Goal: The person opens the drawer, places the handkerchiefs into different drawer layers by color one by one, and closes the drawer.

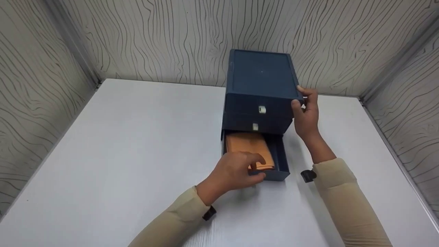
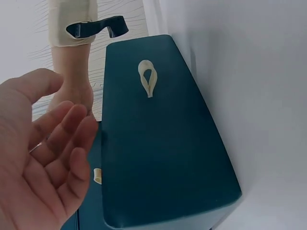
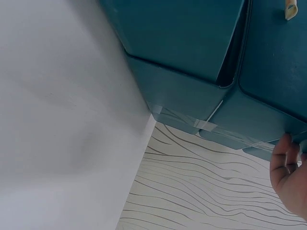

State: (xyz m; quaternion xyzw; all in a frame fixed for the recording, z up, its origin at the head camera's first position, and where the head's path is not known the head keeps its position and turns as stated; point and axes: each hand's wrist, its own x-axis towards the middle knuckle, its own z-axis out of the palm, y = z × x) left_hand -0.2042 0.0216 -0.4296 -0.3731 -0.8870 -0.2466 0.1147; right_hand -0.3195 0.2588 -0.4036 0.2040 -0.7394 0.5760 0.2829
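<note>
A dark blue drawer unit (image 1: pixel 262 73) stands on the table, its lowest drawer (image 1: pixel 282 154) pulled out. Inside that drawer lies a folded orange cloth (image 1: pixel 248 144). Over the drawer's front is my left hand (image 1: pixel 236 171), its fingers loosely bent near the cloth's front edge; the left wrist view shows nothing held in them. My right hand (image 1: pixel 307 118) grips the unit's upper right front corner, thumb at the front and fingers at the side. In the left wrist view, a cream loop pull (image 2: pixel 147 79) sits on the open drawer's front (image 2: pixel 153 143).
The white table (image 1: pixel 137 144) extends left and right of the unit. Wood-grain patterned panels (image 1: pixel 164 41) rise behind and at both sides. Two upper drawers with pale loop pulls (image 1: pixel 262 109) are closed. Clear tape (image 3: pixel 206 125) runs along the unit's side.
</note>
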